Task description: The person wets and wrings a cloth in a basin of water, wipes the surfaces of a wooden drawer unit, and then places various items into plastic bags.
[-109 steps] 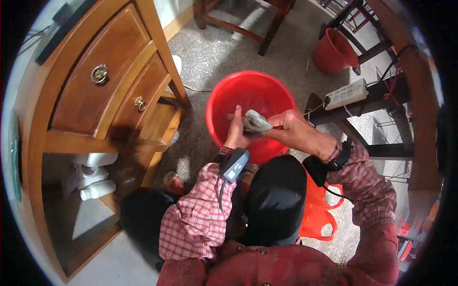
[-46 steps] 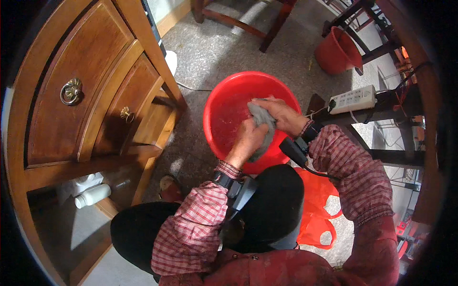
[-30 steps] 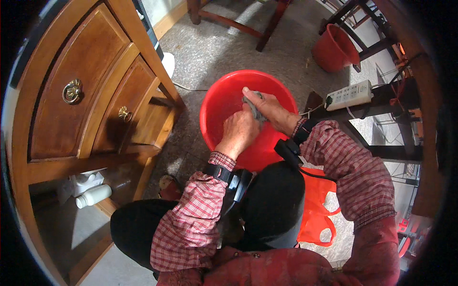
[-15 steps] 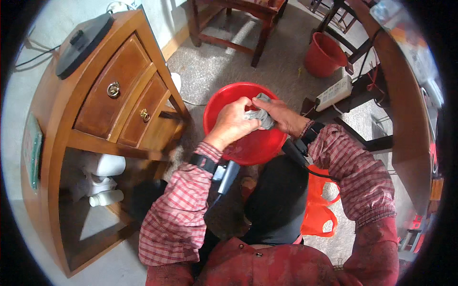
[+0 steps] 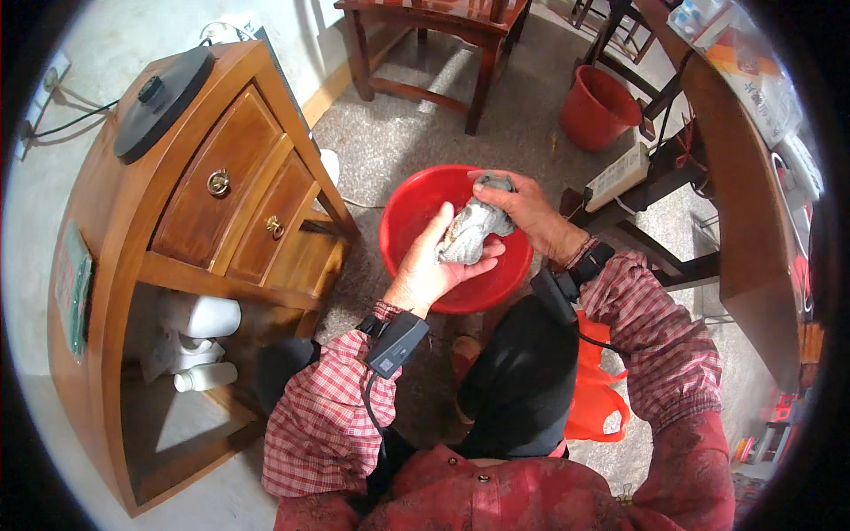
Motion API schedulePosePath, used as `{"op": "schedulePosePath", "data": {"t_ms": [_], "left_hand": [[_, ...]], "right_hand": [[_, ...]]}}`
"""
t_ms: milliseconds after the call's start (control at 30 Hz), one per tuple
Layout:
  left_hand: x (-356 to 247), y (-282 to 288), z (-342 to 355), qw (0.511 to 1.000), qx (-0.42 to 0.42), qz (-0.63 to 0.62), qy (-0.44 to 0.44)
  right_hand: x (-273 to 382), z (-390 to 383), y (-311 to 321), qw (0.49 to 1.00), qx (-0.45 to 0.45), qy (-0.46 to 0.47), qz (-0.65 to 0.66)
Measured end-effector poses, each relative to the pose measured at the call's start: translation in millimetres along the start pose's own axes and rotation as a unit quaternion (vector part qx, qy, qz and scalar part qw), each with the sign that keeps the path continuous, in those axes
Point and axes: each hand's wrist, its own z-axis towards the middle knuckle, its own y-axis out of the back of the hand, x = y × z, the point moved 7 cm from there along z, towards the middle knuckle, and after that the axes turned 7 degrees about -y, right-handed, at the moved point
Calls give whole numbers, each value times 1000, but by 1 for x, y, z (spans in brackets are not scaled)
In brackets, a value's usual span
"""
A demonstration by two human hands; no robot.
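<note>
A crumpled grey wet-looking cloth (image 5: 474,232) is stretched between both hands over a red plastic basin (image 5: 409,205) on the floor. My left hand (image 5: 423,273) is turned palm up beneath the lower end of the cloth, its thumb on one side and fingers on the other. The cloth's upper, far end is bunched in my right hand (image 5: 537,219), whose fingers wrap round it. Both hands block part of the basin's inside. Dark devices with cables are strapped at both wrists.
A wooden cabinet (image 5: 199,203) with drawers and an open lower shelf stands at the left. To the right are a red bucket (image 5: 602,108), a white power strip (image 5: 618,177) and a wooden table (image 5: 744,177). An orange plastic bag (image 5: 595,409) lies beside my leg; a wooden chair (image 5: 416,94) stands ahead.
My left hand has turned from gripping over the cloth to palm up beneath it. The cloth, balled up between both hands before, is now drawn out longer toward the left hand.
</note>
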Motion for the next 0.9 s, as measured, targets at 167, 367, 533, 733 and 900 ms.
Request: {"op": "schedulePosePath", "data": {"t_ms": [167, 367, 533, 733, 900], "left_hand": [[-8, 12, 5, 983, 7, 181, 12], [-17, 15, 26, 924, -47, 364, -106], [-13, 37, 43, 610, -174, 767, -92], [7, 63, 45, 483, -159, 857, -83], [9, 63, 45, 440, -140, 880, -113]], "right_hand": [[-9, 24, 0, 999, 41, -7, -30], [-19, 46, -8, 994, 56, -15, -87], [-63, 83, 6, 971, 90, 28, -221], [-103, 104, 5, 924, 15, -73, -376], [-117, 106, 12, 953, 41, -80, -289]]}}
